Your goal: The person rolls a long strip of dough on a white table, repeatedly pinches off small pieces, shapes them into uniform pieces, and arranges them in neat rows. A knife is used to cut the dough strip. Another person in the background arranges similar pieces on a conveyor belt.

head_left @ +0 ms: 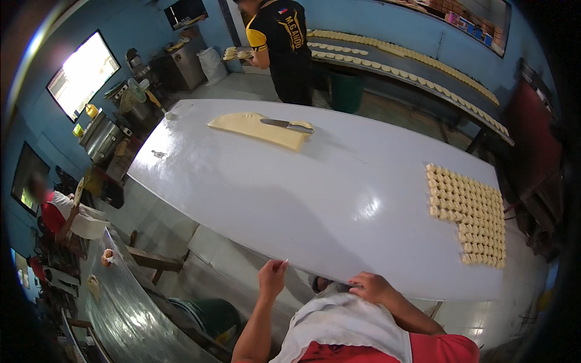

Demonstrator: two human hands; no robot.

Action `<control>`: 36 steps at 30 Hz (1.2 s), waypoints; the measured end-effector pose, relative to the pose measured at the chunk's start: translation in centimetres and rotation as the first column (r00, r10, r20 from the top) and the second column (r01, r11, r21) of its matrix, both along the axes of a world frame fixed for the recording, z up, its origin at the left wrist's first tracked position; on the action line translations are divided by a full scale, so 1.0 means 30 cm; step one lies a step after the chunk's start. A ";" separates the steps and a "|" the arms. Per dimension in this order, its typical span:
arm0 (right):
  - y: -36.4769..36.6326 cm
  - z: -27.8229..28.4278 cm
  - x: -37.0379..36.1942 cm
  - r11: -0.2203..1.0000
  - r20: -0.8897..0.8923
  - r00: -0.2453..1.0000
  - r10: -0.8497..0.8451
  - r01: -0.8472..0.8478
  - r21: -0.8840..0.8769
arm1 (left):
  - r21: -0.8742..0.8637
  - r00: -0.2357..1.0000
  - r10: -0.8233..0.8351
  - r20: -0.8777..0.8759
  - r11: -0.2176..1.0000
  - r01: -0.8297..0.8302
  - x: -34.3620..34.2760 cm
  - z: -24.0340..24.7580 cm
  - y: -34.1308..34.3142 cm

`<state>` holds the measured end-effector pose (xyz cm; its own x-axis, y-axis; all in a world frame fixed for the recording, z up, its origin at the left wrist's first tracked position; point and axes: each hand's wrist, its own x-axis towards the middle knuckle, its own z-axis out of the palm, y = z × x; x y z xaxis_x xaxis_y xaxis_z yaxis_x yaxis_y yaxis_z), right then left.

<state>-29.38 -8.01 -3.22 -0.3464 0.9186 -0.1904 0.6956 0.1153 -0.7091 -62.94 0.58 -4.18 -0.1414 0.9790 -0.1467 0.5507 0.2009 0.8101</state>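
Observation:
My left hand (pixel 273 278) is raised beside the near edge of the white table (pixel 272 193), fingers pinched together. A tiny whitish bit shows at its fingertips, too small to name. My right hand (pixel 370 287) is at the same edge, in front of my white apron (pixel 345 323), fingers loosely apart and no object seen in them. Toward the far side of the table lies a long slab of pale dough (pixel 248 128). A knife (pixel 275 123) rests on top of it. Small dough pieces (pixel 466 212) stand in close rows at the table's right end.
Beyond the table a person in black and yellow (pixel 281 51) holds a tray of dough pieces (pixel 237 53). Along the far wall, a long bench (pixel 387 60) carries more rows. A plastic-covered table (pixel 130 296) and green bin (pixel 212 317) stand lower left; another person (pixel 60 212) is farther left.

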 end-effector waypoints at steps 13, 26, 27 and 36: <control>0.856 -0.008 -0.175 0.926 -0.193 0.925 -0.326 0.354 0.131 | 0.226 0.932 -0.202 -0.301 0.934 0.276 0.089 -0.032 1.025; 1.300 0.050 -0.244 0.913 -0.259 0.904 -0.341 0.384 0.136 | 0.087 0.583 -0.471 -0.662 0.725 0.684 0.327 -0.241 1.551; 1.346 0.029 -0.245 0.910 -0.230 0.906 -0.355 0.392 0.138 | 0.083 0.623 -0.495 -0.606 0.739 0.668 0.321 -0.233 1.547; 2.026 -0.217 -0.395 0.758 0.316 0.754 -0.575 0.346 0.554 | -0.099 0.917 -0.396 0.052 0.911 0.400 -0.210 -0.220 1.380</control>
<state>-41.24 52.78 -9.74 0.1627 0.9539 0.2522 0.9603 -0.0944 -0.2624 -69.24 41.98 -10.80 0.2631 0.9319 -0.2497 0.5782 0.0549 0.8141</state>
